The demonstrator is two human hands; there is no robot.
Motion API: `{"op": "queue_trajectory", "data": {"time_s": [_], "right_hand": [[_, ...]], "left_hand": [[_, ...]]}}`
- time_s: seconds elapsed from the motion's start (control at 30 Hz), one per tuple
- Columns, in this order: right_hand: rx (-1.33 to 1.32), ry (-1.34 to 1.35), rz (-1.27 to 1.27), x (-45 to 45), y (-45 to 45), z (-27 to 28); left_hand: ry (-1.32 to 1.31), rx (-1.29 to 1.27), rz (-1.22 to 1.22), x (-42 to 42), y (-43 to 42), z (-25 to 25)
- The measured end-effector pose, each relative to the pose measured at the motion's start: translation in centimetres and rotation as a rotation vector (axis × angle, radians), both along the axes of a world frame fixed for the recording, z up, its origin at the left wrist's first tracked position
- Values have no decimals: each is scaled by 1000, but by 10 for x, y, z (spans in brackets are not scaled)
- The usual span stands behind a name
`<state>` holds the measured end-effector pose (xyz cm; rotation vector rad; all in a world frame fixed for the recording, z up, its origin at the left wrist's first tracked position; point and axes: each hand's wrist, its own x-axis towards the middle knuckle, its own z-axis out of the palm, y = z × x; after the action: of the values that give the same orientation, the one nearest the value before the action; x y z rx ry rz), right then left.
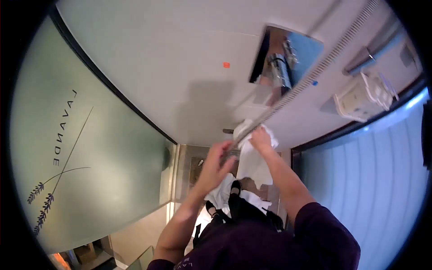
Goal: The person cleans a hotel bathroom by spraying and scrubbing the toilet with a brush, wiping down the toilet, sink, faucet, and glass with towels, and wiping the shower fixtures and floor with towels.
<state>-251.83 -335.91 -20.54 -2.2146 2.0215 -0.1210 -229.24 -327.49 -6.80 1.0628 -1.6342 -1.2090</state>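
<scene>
A white cloth (pixel 254 164) hangs down from my right hand (pixel 261 140), whose fingers are closed on its upper part near the wall. Just left of it, my left hand (pixel 217 165) is raised with fingers apart, beside the lower end of a ribbed metal hose (pixel 306 78). The hose runs diagonally up to the upper right. More white cloth (pixel 220 191) lies on the floor around my feet.
A frosted glass panel (pixel 108 166) with lettering stands at the left, another glass panel (pixel 360 180) at the right. On the wall are a mirror (pixel 308 51), a white rack (pixel 364 99), a metal handle (pixel 360 60) and a small orange square (pixel 226 65).
</scene>
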Motion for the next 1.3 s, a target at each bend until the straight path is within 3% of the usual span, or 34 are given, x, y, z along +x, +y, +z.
{"op": "queue_trajectory", "data": {"time_s": [0.07, 0.13, 0.2, 0.27, 0.33, 0.4, 0.43, 0.53, 0.67, 0.77, 0.87, 1.0, 1.1, 1.2, 1.3], "right_hand": [[-39, -41, -15, -4, -25, -68], [-44, -117, -23, -11, -44, -103], [5, -210, -37, -28, -35, -125], [-271, -558, 3, -49, -28, -169], [-243, -895, -193, -51, -8, -189], [70, -1589, -769, -25, 25, -168], [104, -1612, -889, -18, 47, -174], [251, -1649, -1192, 3, 118, -209], [438, -1542, -1277, 34, 186, -279], [582, -1090, -1167, 46, 201, -314], [768, -631, -592, 45, 190, -319], [810, -641, -602, 68, 158, -335], [844, -600, -589, 60, 160, -345], [807, -687, -912, 63, 159, -347], [774, -791, -1077, 60, 172, -355]], "left_hand": [[-70, -134, -17, -10, -1, -18], [-133, -141, -23, -7, 7, -43], [-111, 25, 0, 8, 23, -75], [-122, 237, 70, 30, 47, -124], [-226, 290, 210, 61, 73, -194], [-251, 523, 372, 93, 89, -279], [-290, 498, 451, 108, 91, -319], [-379, 557, 596, 139, 57, -417], [-558, 446, 581, 153, -8, -558], [-804, 488, 452, 152, -50, -657], [-938, 667, 391, 135, -82, -736], [-966, 636, 464, 113, -82, -824], [-1024, 625, 402, 113, -75, -844], [-1074, 655, 276, 120, -54, -836], [-597, 679, 440, 126, -5, -800]]}}
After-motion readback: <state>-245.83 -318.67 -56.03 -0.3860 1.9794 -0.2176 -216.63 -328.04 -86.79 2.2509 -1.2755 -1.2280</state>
